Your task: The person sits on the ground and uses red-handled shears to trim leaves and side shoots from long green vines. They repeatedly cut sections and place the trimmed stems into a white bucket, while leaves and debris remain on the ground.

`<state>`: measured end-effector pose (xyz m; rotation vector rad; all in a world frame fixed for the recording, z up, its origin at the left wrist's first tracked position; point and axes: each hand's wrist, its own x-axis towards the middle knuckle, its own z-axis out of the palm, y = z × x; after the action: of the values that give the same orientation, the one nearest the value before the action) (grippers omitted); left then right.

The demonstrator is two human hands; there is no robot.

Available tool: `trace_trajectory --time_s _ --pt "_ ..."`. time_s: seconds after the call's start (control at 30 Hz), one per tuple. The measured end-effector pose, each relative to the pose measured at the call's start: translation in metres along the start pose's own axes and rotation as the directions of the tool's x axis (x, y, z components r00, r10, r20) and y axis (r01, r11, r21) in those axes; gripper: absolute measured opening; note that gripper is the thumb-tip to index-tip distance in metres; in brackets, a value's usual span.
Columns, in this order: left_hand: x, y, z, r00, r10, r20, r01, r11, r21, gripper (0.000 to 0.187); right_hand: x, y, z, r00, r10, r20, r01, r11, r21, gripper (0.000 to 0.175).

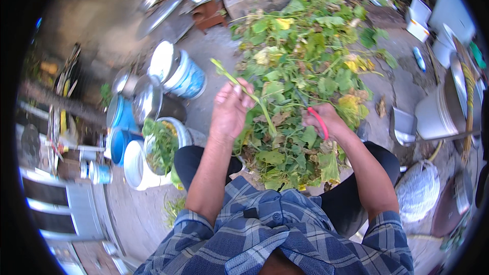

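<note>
Between the thumb and fingers of my left hand [231,109] is a length of green plant stem [263,109], its upper end pointing up and left. My right hand [324,120] grips scissors with red handles [318,122]; their dark blades point up and left over the leaves. Whether the blades are apart is hard to tell. A big heap of leafy vines [301,68], green with some yellow and brown leaves, spreads on the ground in front of me and reaches between my knees. Neither hand is inside the other's reach of leaves; the stem hangs above the heap.
Left of me, a white bucket [133,166] stands beside another bucket holding cut greens [160,149]. Beyond are blue buckets [124,147], a metal pot [147,97] and a blue-white pail [185,76]. At right are a dustpan [403,126], a large white bucket [435,112] and a broom [468,95].
</note>
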<state>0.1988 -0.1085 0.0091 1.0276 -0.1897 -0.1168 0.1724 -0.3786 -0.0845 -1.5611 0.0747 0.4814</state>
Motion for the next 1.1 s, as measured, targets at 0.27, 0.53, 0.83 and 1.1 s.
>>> trace_trajectory --time_s 0.27,0.53,0.83,1.1 --pt "-0.124 0.220 -0.094 0.806 0.549 -0.221 -0.472 0.822 0.318 0.025 0.006 0.034 0.008 0.995 0.047 0.090 -0.039 0.996 -0.082 0.022" --pt "-0.408 0.214 -0.297 0.110 0.545 -0.831 0.314 0.774 0.549 0.022 0.012 0.096 -0.003 0.979 0.147 0.139 -0.100 0.949 -0.298 0.021" --pt "-0.612 0.070 -0.403 -0.253 0.046 -0.966 0.417 0.907 -0.066 0.021 -0.012 0.126 -0.023 0.923 0.378 -0.067 -0.384 0.909 -0.162 0.022" --pt "-0.625 0.019 -0.455 -0.183 0.033 -0.983 0.480 0.875 -0.060 0.027 -0.032 0.124 -0.025 0.896 0.405 -0.182 -0.433 0.887 -0.162 0.022"
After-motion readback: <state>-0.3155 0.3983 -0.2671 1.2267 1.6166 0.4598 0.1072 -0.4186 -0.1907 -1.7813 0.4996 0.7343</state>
